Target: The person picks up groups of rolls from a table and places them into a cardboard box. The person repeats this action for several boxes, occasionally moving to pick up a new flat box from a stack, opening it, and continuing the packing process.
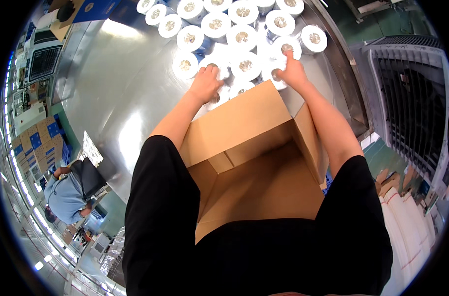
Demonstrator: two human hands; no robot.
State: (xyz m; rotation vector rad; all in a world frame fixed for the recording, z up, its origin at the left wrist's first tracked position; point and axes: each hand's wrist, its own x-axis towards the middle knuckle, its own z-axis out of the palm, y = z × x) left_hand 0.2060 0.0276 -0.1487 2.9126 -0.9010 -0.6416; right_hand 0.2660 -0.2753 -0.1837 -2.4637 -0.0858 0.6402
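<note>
Many white rolls (245, 65) with round hollow cores, some showing blue on their sides, stand on end in a cluster on a metal table. My left hand (206, 85) bends over two rolls at the near left of the cluster, its fingers at one core and its thumb by another. At the near right, my right hand (292, 71) has its index finger in the core of one roll (294, 45) and its thumb at the core of the roll nearer me. Between my forearms, an open cardboard box (236, 129) tilts toward me, and its visible inside holds nothing.
The shiny metal table (106, 93) has a raised edge (350, 74) on the right. Beyond that stands a grey slatted plastic crate (407, 89). A seated person (66, 192) in blue is off to the left, near stacked cartons (39, 143). White sheets (404, 222) are stacked lower right.
</note>
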